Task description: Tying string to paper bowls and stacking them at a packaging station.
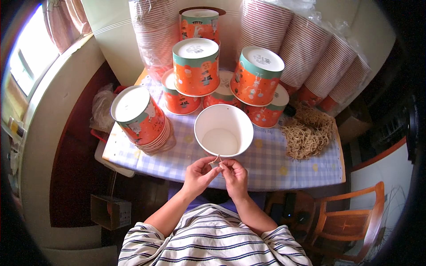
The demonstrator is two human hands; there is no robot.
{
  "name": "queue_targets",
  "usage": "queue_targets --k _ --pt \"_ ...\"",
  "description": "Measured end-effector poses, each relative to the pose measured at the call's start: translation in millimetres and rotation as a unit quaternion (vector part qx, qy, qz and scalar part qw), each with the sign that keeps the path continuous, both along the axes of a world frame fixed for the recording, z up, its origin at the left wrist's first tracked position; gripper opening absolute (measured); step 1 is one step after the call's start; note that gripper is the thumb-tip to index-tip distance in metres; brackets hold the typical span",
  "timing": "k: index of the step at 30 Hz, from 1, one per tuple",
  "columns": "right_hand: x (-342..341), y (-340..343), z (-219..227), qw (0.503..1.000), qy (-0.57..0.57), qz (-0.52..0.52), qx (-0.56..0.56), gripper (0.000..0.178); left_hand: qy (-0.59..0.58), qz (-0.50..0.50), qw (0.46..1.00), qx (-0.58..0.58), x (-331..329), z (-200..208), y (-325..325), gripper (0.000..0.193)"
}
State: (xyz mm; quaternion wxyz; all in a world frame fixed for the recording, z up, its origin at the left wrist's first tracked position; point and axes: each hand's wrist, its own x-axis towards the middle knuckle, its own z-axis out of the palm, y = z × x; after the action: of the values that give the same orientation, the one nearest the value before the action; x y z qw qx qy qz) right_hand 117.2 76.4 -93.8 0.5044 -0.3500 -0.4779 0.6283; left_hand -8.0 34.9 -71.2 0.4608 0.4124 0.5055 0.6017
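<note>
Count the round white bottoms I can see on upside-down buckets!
7: the left stack's topmost bottom, the back bottom, upper-left bottom, upper-right bottom, then, partly covered, the lower-left bottom, lower-middle bottom and lower-right bottom. More may be hidden.

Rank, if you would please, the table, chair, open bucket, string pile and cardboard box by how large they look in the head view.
1. Table
2. Chair
3. Open bucket and string pile: too alike to rank
4. Cardboard box
</note>
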Motion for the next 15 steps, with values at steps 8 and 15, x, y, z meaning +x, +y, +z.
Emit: queue_targets --k 8,15 --pt "2 -2 10 1.0 -0.022 0.004 0.0 0.007 -0.016 0.023 1.0 -0.005 2 3 2 0.011" --pt "0 -2 15 1.0 -0.016 -0.016 0.006 0.009 0.03 0.02 0.999 -0.01 -5 5 0 0.01"
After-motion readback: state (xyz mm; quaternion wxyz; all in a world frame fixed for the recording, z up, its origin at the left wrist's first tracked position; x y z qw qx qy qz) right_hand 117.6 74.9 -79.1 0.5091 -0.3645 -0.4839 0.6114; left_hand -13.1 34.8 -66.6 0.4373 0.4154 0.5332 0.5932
